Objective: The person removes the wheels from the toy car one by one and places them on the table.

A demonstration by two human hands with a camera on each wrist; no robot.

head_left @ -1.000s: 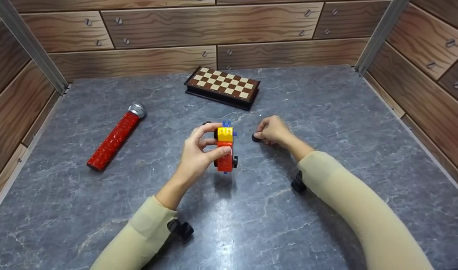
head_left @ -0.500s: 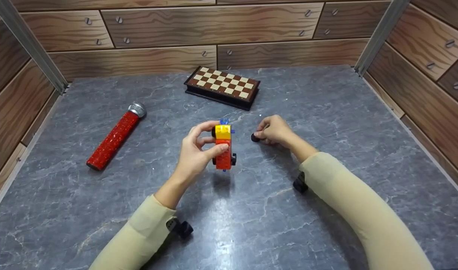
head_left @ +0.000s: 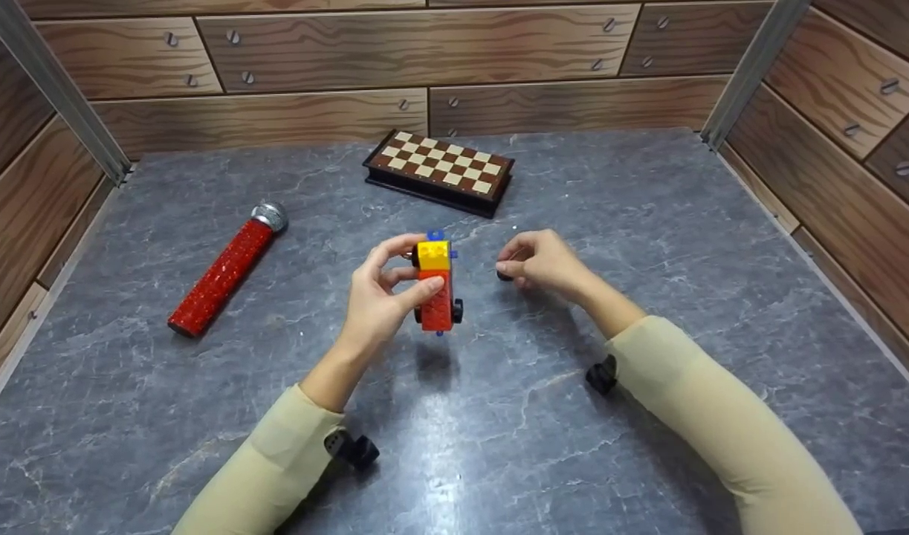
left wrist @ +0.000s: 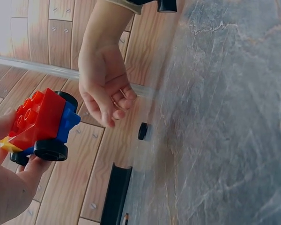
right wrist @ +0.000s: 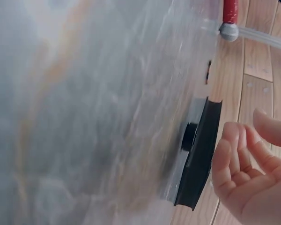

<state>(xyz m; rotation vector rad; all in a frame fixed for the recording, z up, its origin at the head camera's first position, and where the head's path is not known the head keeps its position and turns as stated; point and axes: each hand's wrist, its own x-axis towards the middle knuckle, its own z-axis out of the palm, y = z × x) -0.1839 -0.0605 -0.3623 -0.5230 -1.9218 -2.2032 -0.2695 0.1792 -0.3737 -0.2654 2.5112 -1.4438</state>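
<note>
A toy car [head_left: 436, 297] of red and yellow blocks on a blue base is held up off the table in my left hand [head_left: 372, 301], thumb on top and fingers on its left side. Black wheels [left wrist: 51, 150] sit on it. At the yellow end's right side a bare blue axle stub [head_left: 454, 254] sticks out. My right hand [head_left: 549, 264] hovers with loosely curled fingers, nothing between them. Just under its fingertips a loose black wheel [head_left: 504, 276] lies on the table. The left wrist view shows that wheel [left wrist: 143, 131] apart from the right hand [left wrist: 105, 79].
A folded chessboard box [head_left: 439, 171] lies at the back. To the left is a red glittery microphone [head_left: 224, 271] with a silver head. A small dark item [right wrist: 208, 72] lies on the table [head_left: 722, 260], mostly hidden behind the left hand in the head view. Wood-patterned walls [head_left: 313, 56] surround the table.
My left hand has shifted slightly left and away with the toy car. The right hand has let go of the black wheel and lifted a little off it.
</note>
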